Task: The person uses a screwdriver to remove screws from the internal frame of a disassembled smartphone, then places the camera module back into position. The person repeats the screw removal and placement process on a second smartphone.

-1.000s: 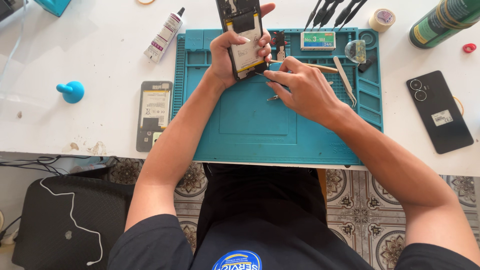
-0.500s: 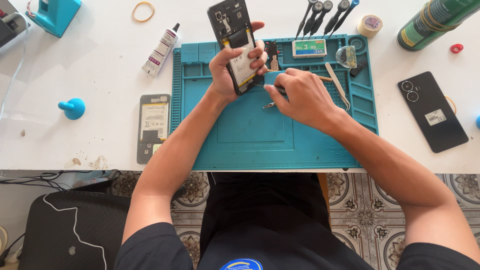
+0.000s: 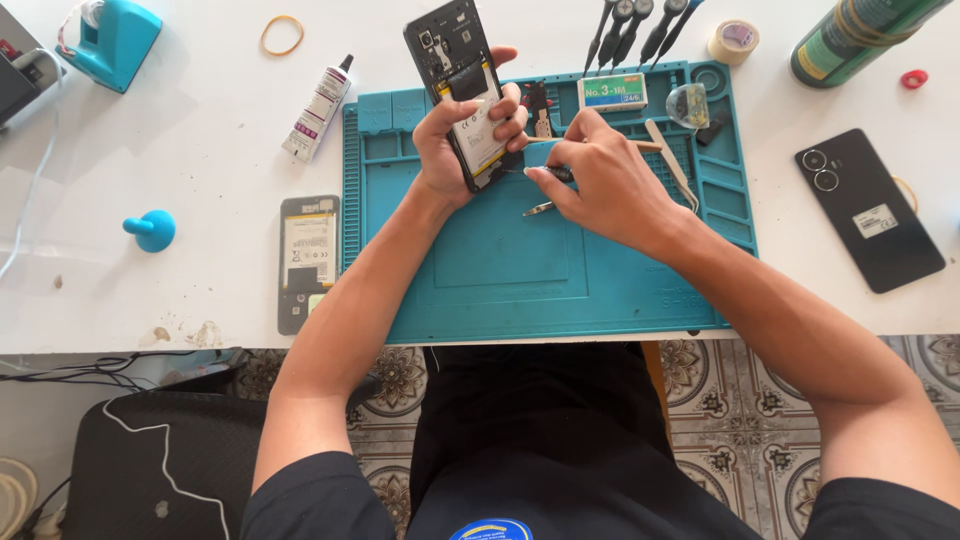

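Note:
My left hand (image 3: 455, 145) grips an opened smartphone (image 3: 455, 75) with its back off, battery and circuit boards showing, tilted up above the teal repair mat (image 3: 500, 270). My right hand (image 3: 600, 180) pinches a slim metal tool (image 3: 540, 173), whose tip sits at the phone's lower edge. A pair of tweezers (image 3: 538, 209) lies on the mat just under my right hand.
A second opened phone (image 3: 307, 262) lies left of the mat, a black phone back (image 3: 868, 208) right of it. Glue bottle (image 3: 318, 108), rubber band (image 3: 282, 34), blue suction cup (image 3: 152, 230), screwdrivers (image 3: 635, 25), tape roll (image 3: 733, 40), green can (image 3: 860, 35) and small box (image 3: 612, 92) surround it.
The view has tilted, so everything sits lower in the picture. My right hand has moved up and left to the phone's lower edge. The left hand keeps holding the phone.

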Available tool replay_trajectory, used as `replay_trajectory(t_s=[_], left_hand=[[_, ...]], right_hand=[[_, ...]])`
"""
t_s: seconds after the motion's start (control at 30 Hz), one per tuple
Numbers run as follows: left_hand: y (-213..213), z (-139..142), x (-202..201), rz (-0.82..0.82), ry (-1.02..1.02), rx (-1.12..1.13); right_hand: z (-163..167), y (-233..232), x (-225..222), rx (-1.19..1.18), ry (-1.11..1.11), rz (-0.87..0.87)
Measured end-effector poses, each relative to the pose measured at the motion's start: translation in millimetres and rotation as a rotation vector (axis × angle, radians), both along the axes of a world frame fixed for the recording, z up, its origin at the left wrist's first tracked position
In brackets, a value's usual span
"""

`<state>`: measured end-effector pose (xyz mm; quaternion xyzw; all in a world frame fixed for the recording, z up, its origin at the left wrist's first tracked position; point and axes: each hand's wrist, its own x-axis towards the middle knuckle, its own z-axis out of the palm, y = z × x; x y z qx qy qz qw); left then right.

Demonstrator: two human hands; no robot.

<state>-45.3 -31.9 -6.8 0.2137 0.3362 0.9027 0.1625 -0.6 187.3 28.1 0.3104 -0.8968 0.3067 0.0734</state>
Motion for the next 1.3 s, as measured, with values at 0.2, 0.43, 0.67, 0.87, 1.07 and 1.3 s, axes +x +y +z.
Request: replay_trajectory(t_s=[0.2,0.43,0.67,0.87,1.07,1.3], left_hand=[[0.0,-0.6,-1.0,0.003,-0.009,0.03],[-0.9,-1.5,-0.9,-0.007,-0.009,0.022],[-1.9,-1.0,-1.5,0.013,-0.008,0.001],[-2.0,-1.5,-1.9,0.006,-0.027,0.015],[-2.8,-1.3,-2.8,0.002,-0.04,0.027],[-1.4,-2.2,-2.7,-0.003,-0.024,0.019]], right_hand=[[-1.0,-4.1,3.5,0.083,0.144,0.058],[1.9,-0.2,-3.3,-0.128,0.041,0.141],[-2.8,2.1,-11.0,-0.302,-0.009,0.219],[-5.3,-4.4,-5.2,-0.193,-0.147,-0.045],[-0.6,-1.8,-2.4,-0.321,-0.145,0.068],[-4.6,-4.0,-5.0,-0.315,-0.099,0.049]])
